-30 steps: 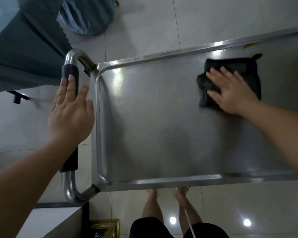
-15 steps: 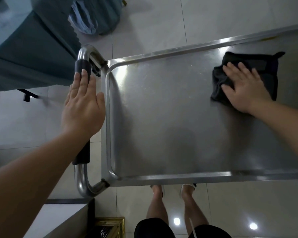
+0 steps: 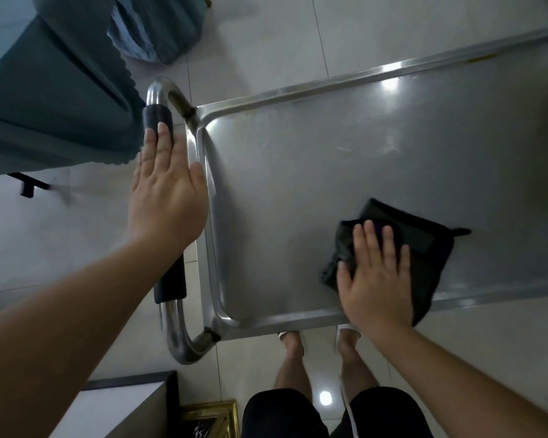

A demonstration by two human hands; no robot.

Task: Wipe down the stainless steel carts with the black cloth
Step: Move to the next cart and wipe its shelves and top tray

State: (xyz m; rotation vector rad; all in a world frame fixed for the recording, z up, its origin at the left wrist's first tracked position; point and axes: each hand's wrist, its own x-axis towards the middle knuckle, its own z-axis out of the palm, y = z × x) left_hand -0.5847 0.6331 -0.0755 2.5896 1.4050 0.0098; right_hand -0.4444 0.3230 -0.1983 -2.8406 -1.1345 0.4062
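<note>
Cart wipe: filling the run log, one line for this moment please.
left hand flat on handle | right hand presses cloth | cloth at cart near rim

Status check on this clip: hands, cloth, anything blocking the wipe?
Left hand flat on cart handle. Right hand flat on black cloth, near edge of cart top. Nothing obstructing.

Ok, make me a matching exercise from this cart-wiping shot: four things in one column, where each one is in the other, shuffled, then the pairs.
Things
1. black cloth
2. left hand
3. right hand
4. teal fabric

Places
A. flat on the cart's padded handle
B. hanging at the upper left, beside the cart
C. on the cart top, near its front rim
D. pressing flat on the cloth

Pairs: 1-C, 2-A, 3-D, 4-B
</note>
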